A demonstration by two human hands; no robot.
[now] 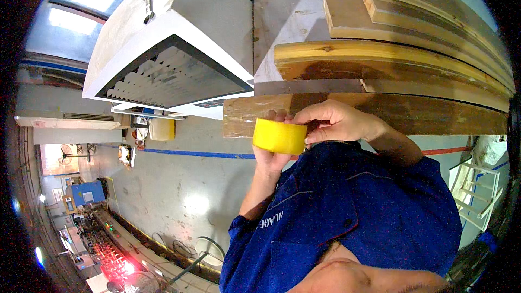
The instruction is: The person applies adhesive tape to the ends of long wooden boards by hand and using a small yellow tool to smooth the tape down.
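Observation:
A roll of yellow adhesive tape (280, 136) is held in front of my chest, its broad outer face towards the view. My left hand (272, 158) grips it from behind and below, with the fingertips showing over its upper edge. At the roll's right side, my right hand (336, 121) has its thumb and fingers against the edge, close together. The roll hides part of the left palm, and what the right fingertips pinch is too small to tell. Just beyond both hands lies the near end of a long brown wooden board (252, 114).
Thick wooden boards (390, 55) are stacked in steps at the upper right. A white cabinet machine (211, 12) with a dark-framed panel stands at upper left, a metal wrench (149, 7) on it. The grey floor (175, 187) carries a blue line (199, 154). A pedestal fan (209, 251) is lower left.

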